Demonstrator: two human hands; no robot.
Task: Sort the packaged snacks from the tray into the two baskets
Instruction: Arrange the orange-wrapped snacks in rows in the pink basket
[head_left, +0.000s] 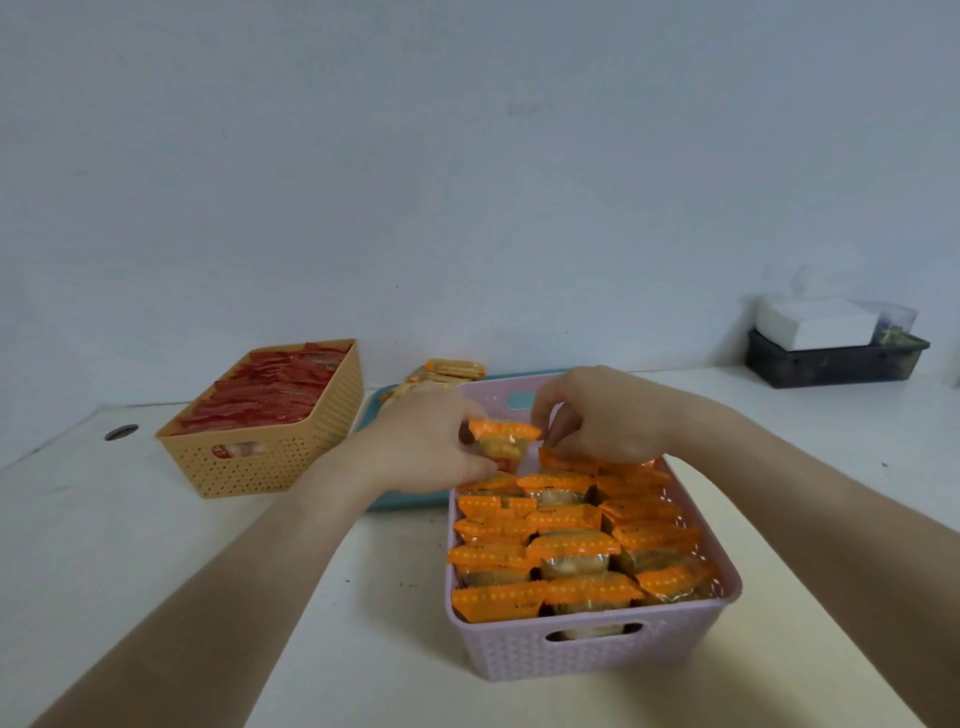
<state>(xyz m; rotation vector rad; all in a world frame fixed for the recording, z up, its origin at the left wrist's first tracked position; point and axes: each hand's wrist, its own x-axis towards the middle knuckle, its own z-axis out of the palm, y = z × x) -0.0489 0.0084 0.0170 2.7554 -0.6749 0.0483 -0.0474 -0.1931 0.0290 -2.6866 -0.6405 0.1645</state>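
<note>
A pink woven basket (597, 657) stands in front of me, filled with rows of orange-wrapped snacks (574, 548). My left hand (423, 441) grips one orange snack packet (501, 441) over the basket's far left corner. My right hand (602, 415) has its fingers curled down at the basket's far end, pinching the edge of another orange packet (566, 460) there. An orange-tan basket (249, 457) at the left holds red-wrapped snacks (270, 389). Behind the hands lies a teal tray (410, 501) with a few pale orange packets (447, 371) left on it.
A dark box (836, 364) carrying a white tissue pack (815, 322) sits at the back right against the wall. A round cable hole (121, 432) is in the white table at the far left.
</note>
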